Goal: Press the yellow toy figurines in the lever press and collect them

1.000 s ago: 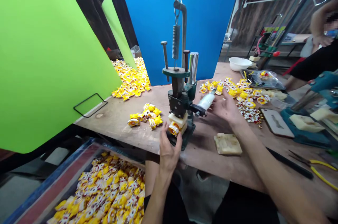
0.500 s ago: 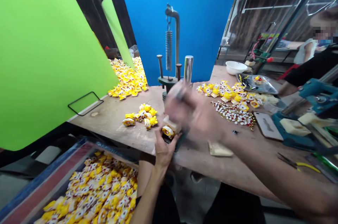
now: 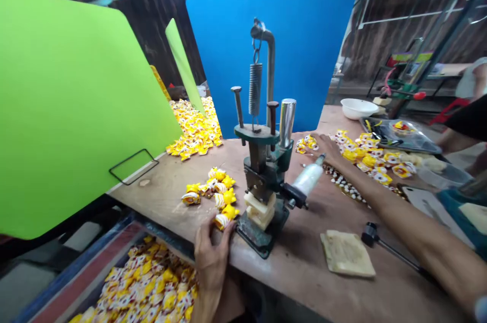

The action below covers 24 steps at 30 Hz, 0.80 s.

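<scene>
My left hand (image 3: pixel 211 252) is at the table's front edge, thumb and fingers closed around a small yellow-and-white plastic figure part (image 3: pixel 225 217). That part lies at the near end of a small group of similar parts (image 3: pixel 213 181). To its right stands the hand press (image 3: pixel 262 171), with pale blocks (image 3: pixel 261 209) between its ram and base and a lever grip wrapped in clear plastic (image 3: pixel 310 178). Beyond the lever, my right hand (image 3: pixel 325 149) reaches with outstretched fingers to yellow parts (image 3: pixel 306 144) behind the press; its fingertips are partly hidden.
A hammer-like tool (image 3: pixel 380 243) and a pale square block (image 3: pixel 347 253) lie at the right front. More yellow parts (image 3: pixel 371 153) and small white-and-red pieces (image 3: pixel 344 182) lie to the right. A lined bin (image 3: pixel 114 257) of parts stands lower left. Green (image 3: pixel 83 110) and blue (image 3: pixel 266 69) boards stand behind.
My right hand has moved from the press to the parts behind it on the right. My left hand has shifted left from the press with the yellow part. The view has turned.
</scene>
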Each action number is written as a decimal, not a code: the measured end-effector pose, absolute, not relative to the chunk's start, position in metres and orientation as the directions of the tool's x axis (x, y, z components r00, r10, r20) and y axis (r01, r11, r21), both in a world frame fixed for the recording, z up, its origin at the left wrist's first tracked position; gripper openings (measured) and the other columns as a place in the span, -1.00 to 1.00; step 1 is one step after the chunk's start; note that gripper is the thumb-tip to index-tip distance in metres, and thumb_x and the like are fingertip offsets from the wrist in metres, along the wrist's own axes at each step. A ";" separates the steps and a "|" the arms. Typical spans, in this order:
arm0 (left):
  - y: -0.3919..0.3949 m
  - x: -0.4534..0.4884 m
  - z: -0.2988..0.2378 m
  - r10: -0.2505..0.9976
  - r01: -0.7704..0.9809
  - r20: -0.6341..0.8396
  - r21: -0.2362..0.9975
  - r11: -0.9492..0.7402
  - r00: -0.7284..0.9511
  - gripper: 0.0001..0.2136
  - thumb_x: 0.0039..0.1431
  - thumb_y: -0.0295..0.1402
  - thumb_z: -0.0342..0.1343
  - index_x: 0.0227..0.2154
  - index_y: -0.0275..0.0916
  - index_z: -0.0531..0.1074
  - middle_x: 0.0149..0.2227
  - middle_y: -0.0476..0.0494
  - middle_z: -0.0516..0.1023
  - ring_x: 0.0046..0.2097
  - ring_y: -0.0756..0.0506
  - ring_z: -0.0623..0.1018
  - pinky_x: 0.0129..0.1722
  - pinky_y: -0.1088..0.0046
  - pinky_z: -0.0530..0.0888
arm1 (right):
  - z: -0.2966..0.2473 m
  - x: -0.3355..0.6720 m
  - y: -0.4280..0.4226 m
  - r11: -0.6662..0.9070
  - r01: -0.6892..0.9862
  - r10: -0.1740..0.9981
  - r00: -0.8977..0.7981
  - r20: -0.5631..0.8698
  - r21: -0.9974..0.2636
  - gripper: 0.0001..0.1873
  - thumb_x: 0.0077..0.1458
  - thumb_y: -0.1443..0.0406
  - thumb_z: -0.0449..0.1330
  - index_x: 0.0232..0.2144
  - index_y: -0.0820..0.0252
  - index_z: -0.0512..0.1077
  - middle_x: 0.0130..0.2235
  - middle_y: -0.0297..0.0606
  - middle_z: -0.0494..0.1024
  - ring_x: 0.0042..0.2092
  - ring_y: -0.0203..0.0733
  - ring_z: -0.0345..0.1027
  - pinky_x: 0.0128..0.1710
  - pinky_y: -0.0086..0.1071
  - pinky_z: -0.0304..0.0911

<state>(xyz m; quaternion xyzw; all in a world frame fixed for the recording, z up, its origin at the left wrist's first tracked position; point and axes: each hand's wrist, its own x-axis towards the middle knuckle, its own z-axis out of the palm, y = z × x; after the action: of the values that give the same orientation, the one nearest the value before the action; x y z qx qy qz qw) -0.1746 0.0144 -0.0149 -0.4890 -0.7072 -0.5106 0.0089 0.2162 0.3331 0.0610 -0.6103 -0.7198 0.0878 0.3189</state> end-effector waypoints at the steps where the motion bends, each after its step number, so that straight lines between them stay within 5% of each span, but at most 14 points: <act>1: 0.023 -0.179 -0.016 0.692 0.734 0.534 0.679 -0.009 -0.486 -0.51 0.30 0.11 0.30 0.12 -0.08 0.56 0.06 -0.24 0.65 0.11 -0.35 0.63 0.22 -0.06 0.54 | 0.064 0.211 0.343 0.233 0.835 0.941 -0.064 0.334 -0.498 -0.41 0.16 -0.05 0.40 0.09 0.20 0.59 0.19 0.19 0.60 0.27 0.32 0.38 0.28 0.04 0.29; 5: 0.040 -0.181 -0.005 0.616 0.682 0.517 0.730 0.045 -0.594 -0.39 0.27 0.07 0.34 0.25 -0.15 0.44 0.06 -0.26 0.57 0.00 -0.27 0.62 0.10 0.03 0.61 | 0.065 0.218 0.327 0.182 0.856 0.952 -0.031 0.305 -0.483 -0.50 0.31 0.14 0.32 0.20 0.26 0.53 0.23 0.22 0.59 0.21 0.23 0.45 0.23 -0.01 0.28; 8: 0.014 -0.154 0.004 0.494 0.591 0.522 0.806 -0.021 -0.695 -0.41 0.31 -0.04 0.34 0.29 -0.13 0.36 0.04 -0.22 0.56 -0.08 -0.19 0.63 0.01 0.12 0.64 | 0.063 0.241 0.278 0.091 0.847 0.960 0.066 0.272 -0.525 -0.35 0.36 -0.01 0.27 0.33 0.24 0.42 0.10 0.24 0.66 0.05 0.24 0.58 0.05 0.01 0.40; 10: -0.017 -0.123 0.003 0.598 0.549 0.504 0.826 -0.125 -0.622 -0.45 0.32 -0.15 0.35 0.30 -0.04 0.34 0.07 -0.25 0.57 -0.03 -0.22 0.66 0.02 0.11 0.67 | 0.065 0.243 0.243 0.077 0.820 0.965 0.082 0.250 -0.567 -0.28 0.31 -0.14 0.26 0.33 0.12 0.44 0.04 0.16 0.69 0.04 0.31 0.60 0.02 0.07 0.45; 12: -0.047 -0.090 -0.004 0.812 0.451 0.449 0.852 -0.265 -0.372 -0.25 0.23 -0.19 0.43 0.42 0.05 0.23 0.22 -0.34 0.55 0.09 -0.31 0.68 0.01 0.09 0.73 | 0.071 0.226 0.213 0.127 0.761 0.967 0.046 0.249 -0.636 -0.25 0.24 -0.23 0.28 0.31 -0.03 0.48 0.09 0.07 0.69 0.11 0.38 0.58 0.10 0.16 0.46; 14: -0.066 -0.064 -0.013 0.875 0.352 0.451 0.859 -0.372 -0.177 -0.09 0.17 -0.20 0.49 0.50 0.07 0.15 0.35 -0.41 0.47 0.25 -0.39 0.63 0.09 0.05 0.75 | 0.078 0.197 0.189 0.179 0.663 0.970 0.005 0.243 -0.727 -0.22 0.17 -0.27 0.31 0.30 -0.09 0.50 0.13 0.02 0.68 0.16 0.42 0.56 0.13 0.20 0.47; 18: -0.069 -0.062 -0.018 0.806 0.331 0.492 0.860 -0.389 -0.329 -0.53 0.36 -0.29 0.35 0.27 0.01 0.44 0.23 -0.28 0.62 0.23 -0.28 0.68 0.18 0.10 0.72 | 0.086 0.138 0.138 0.172 0.419 0.985 -0.064 0.160 -0.891 -0.22 0.06 -0.28 0.38 0.22 -0.10 0.58 0.07 -0.06 0.71 0.11 0.39 0.60 0.05 0.13 0.57; 24: -0.022 -0.106 0.011 0.733 0.402 0.446 0.880 -0.253 -0.514 -0.51 0.28 -0.24 0.44 0.22 -0.08 0.49 0.21 -0.25 0.67 0.17 -0.25 0.71 0.22 0.10 0.67 | 0.054 0.110 0.042 -0.002 0.103 0.987 -0.162 -0.019 -0.995 -0.42 0.00 -0.21 0.48 -0.04 -0.10 0.71 -0.05 -0.17 0.75 -0.09 0.25 0.65 -0.10 0.00 0.63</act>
<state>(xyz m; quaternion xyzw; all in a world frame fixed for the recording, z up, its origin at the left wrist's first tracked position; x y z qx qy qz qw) -0.1060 -0.0216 0.0106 -0.4752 -0.5968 -0.6332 -0.1307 0.1103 0.0416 0.0538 -0.4850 -0.5616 0.5155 0.4285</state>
